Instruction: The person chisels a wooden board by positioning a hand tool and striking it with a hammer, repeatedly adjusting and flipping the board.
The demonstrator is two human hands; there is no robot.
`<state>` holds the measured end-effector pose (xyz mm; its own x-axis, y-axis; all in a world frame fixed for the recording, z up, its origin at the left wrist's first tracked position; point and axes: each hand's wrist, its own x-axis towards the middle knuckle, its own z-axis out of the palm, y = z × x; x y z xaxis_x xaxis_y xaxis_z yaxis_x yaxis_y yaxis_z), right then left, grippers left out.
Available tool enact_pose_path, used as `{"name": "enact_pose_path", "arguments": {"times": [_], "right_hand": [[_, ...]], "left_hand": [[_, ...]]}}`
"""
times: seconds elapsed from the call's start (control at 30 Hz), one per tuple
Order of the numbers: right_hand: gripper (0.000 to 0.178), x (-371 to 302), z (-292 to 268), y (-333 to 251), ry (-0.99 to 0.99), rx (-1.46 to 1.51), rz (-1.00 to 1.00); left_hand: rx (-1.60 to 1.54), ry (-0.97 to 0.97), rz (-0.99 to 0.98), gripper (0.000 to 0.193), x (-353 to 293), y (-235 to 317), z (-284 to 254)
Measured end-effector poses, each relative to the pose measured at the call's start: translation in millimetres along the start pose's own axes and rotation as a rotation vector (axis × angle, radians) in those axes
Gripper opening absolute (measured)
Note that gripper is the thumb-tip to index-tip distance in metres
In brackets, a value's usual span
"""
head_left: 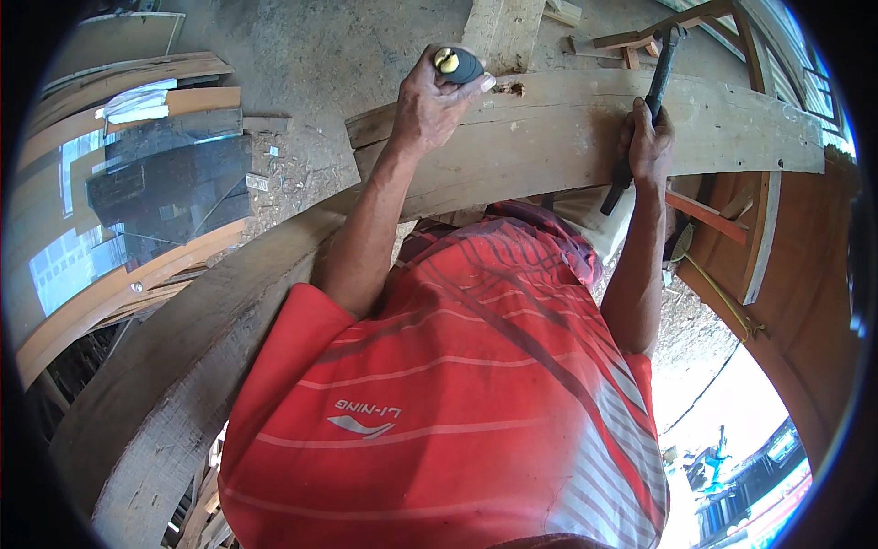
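My left hand is closed round the thick black handle of a chisel, whose yellow butt end faces up. The chisel's blade is hidden below my hand. Just right of it, a small rough cut with brown chips shows in a wide wooden plank lying crosswise in front of me. In my right hand is a hammer, gripped about mid-handle over the plank's right part. Its head points up and away, and the dark handle end sticks out toward me.
A thick wooden beam curves down the left side. Beyond it lies a dark glossy panel with a white cloth near it. Wooden framing and a brown board stand at right. Another plank runs across the floor ahead.
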<state>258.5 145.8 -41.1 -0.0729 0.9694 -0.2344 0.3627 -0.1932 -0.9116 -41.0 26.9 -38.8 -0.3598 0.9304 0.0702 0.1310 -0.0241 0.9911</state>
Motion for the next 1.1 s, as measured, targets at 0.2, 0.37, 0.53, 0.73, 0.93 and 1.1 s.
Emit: {"name": "enact_pose_path", "arguments": {"times": [0.2, 0.37, 0.53, 0.73, 0.93, 1.1], "right_hand": [[0.032, 0, 1, 1, 0.037, -0.037, 0.004], [0.029, -3, 3, -4, 0.027, 0.009, -0.018], [0.028, -10, 8, -6, 0.039, 0.0, 0.009], [0.03, -15, 11, -13, 0.052, -0.15, -0.029], [0.032, -88, 21, -103, 0.026, 0.002, -0.271], [0.022, -118, 22, -115, -0.087, 0.094, -0.556]], "left_hand": [[-0.264, -0.007, 0.004, 0.032, -3, -11, -13], [0.01, 0.025, 0.107, 0.031, 0, 11, 0], [0.165, -0.048, 0.009, 0.036, 9, 24, 8], [0.188, -0.128, -0.022, 0.036, 17, 23, 14], [0.351, -0.175, -0.008, 0.041, 25, 30, 16], [0.307, -0.179, 0.079, 0.044, 27, 23, 16]]}}
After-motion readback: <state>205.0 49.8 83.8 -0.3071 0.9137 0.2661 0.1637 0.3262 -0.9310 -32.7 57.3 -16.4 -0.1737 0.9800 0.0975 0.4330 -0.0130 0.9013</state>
